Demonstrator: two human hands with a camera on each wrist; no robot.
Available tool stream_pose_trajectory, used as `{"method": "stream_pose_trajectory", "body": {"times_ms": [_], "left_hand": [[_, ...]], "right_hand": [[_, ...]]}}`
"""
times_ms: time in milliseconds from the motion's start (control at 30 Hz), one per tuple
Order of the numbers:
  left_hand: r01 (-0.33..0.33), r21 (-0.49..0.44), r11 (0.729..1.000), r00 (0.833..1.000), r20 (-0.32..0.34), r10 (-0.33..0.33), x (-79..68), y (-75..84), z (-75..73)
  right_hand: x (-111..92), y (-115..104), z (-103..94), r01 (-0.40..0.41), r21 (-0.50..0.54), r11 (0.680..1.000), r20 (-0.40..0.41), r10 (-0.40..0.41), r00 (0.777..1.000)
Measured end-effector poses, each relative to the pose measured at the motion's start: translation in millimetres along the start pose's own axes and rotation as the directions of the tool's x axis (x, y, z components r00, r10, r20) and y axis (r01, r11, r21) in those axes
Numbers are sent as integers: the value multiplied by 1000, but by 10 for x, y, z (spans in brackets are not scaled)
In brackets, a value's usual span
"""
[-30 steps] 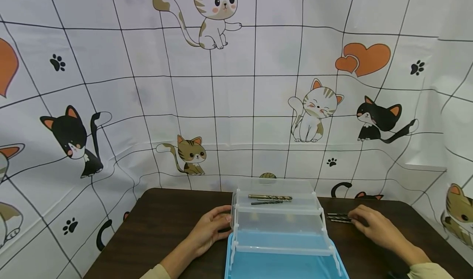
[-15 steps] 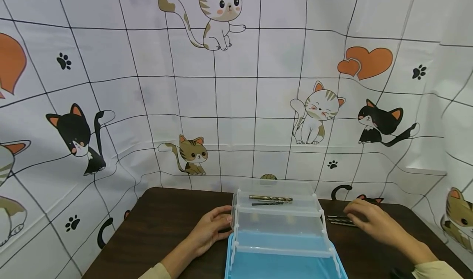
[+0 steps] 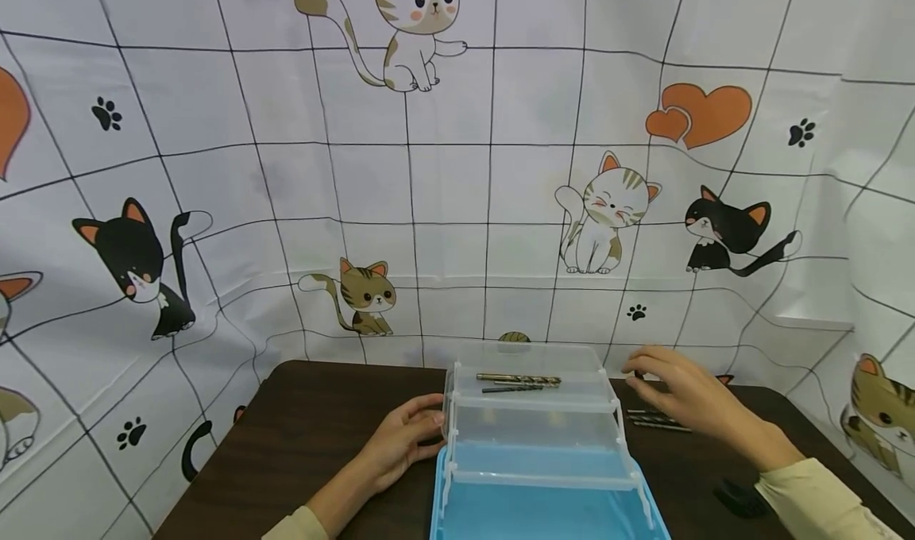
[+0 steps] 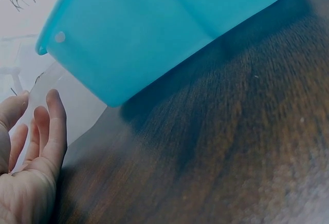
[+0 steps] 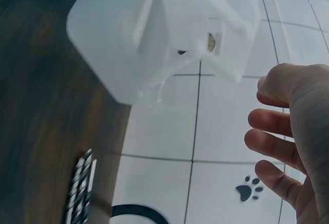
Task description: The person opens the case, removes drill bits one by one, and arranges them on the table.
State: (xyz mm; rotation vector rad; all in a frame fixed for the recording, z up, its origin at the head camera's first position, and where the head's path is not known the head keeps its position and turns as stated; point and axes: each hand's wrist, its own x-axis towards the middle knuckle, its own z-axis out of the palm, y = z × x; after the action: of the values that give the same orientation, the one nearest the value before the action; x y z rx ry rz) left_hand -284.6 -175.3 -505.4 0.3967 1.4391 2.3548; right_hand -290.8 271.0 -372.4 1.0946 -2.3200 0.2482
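A blue box (image 3: 543, 512) with clear tiered trays (image 3: 536, 421) unfolded above it stands on the dark wooden table. Several drill bits (image 3: 518, 379) lie in the top tray. My left hand (image 3: 403, 445) touches the trays' left side with loosely bent fingers; in the left wrist view it is beside the clear plastic behind the blue wall (image 4: 128, 39). My right hand (image 3: 686, 393) is raised at the right of the trays, fingers loosely bent, nothing between them in the right wrist view. Below it, more drill bits (image 3: 658, 421) lie side by side on the table.
A white cloth (image 3: 450, 206) printed with grid lines and cats hangs behind the table's far edge. On the table near the right sleeve lies a dark object (image 3: 739, 499). Bare tabletop (image 3: 307, 421) shows at the left of the box.
My right hand has lifted off the drill bits on the table and moved up and left toward the top tray. The left hand stays at the trays' side.
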Motion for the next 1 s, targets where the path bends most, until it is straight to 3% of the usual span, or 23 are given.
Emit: {"method": "stream_pose_trajectory", "body": {"times_ms": [200,567,767,1000], "left_hand": [[-16,3,1000,1000,8,16,13,51,-5],[-11,-3,1000,1000,-4,11,-10,51,-14],[-4,-18,1000,1000,3,4,-8,19,2],[1,-6,1000,1000,6,-1,-13,19,16]], "right_hand": [[207,-75,-7,39,50,998,-28,-38,999],[576,-349,99,206,130,970,-47,-201,978],[724,-457,207,290,145,946,-10,-291,957],[830,-573,331,299,225,927,82,-324,943]]}}
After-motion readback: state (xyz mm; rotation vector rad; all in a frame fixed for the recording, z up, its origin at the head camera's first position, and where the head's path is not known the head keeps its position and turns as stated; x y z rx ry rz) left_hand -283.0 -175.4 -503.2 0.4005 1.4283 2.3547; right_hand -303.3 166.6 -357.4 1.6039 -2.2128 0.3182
